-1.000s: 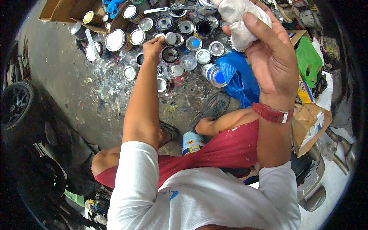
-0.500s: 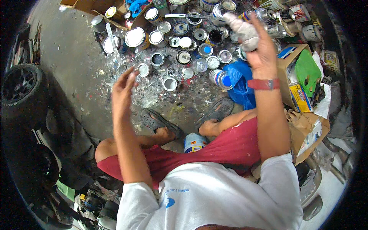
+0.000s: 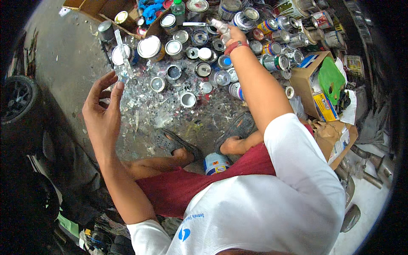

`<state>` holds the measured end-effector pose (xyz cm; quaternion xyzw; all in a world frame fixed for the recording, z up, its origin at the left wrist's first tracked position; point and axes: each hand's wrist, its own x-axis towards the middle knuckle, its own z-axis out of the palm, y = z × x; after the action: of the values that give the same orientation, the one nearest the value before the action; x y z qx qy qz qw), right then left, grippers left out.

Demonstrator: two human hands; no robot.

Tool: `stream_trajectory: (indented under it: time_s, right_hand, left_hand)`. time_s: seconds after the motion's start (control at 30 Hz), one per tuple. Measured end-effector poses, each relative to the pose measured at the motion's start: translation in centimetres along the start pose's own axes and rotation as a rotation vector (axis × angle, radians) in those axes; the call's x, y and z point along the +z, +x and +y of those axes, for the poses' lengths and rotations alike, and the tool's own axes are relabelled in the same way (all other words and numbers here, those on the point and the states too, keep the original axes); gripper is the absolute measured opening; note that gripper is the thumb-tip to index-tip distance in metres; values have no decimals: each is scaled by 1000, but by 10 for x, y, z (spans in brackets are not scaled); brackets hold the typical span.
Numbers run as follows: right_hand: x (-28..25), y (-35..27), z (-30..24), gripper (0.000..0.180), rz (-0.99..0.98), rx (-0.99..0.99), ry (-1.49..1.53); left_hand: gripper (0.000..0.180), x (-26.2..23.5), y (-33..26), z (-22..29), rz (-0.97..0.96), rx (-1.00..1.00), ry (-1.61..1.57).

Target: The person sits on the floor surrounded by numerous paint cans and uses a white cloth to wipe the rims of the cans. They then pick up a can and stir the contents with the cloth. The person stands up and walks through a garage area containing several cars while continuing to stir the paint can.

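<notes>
My right hand (image 3: 231, 36) reaches far out over the paint cans, its fingers closed around or covered by something pale and lumpy (image 3: 220, 26). Whether that is a bunched rag or a coating on the fingers I cannot make out. A red band circles this wrist. My left hand (image 3: 103, 106) hovers at the left, fingers curled and thumb apart, nothing visible in it. Just beyond its fingertips a paint-smeared flat stick (image 3: 123, 53) lies across a lidded can. Two small open tins, one with grey contents (image 3: 188, 100) and one paler (image 3: 157, 84), stand on the spattered floor.
Many cans crowd the far side and right, with a green-capped bottle (image 3: 177, 12) among them. A cardboard box (image 3: 307, 83) with a green sheet stands right. A dark wheel (image 3: 19, 100) is at the left. A white-and-blue tin (image 3: 216, 163) sits between my feet.
My right hand has moved left and farther out over the cans. My left hand has drawn back to the left and nearer. The blue plastic bag no longer shows; my right arm now crosses that area.
</notes>
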<state>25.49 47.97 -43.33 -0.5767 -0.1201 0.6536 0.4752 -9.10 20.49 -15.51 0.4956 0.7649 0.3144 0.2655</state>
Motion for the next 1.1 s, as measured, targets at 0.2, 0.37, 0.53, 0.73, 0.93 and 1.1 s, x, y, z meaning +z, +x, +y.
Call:
stream_trajectory:
  time_s: [0.2, 0.37, 0.53, 0.73, 0.93, 1.1]
  right_hand:
    - [-68, 109, -2, 31, -277, 52, 230]
    - [-82, 113, -12, 39, -74, -40, 112]
    - [-9, -67, -36, 36, 36, -577, -411]
    - [25, -200, -6, 37, -274, -701, -1071]
    - [56, -206, 65, 28, -588, -959, -1420]
    - [49, -182, 102, 26, -591, -1008, -1612]
  left_hand:
    - [34, 5, 10, 0, 17, 11, 18]
    - [34, 4, 17, -3, 30, 42, 5]
    - [33, 1, 17, 1, 91, 75, 75]
    - [33, -5, 18, -7, 202, 174, -83]
    - [39, -20, 8, -2, 233, 143, -77]
    - [32, -41, 1, 19, 247, 56, -181]
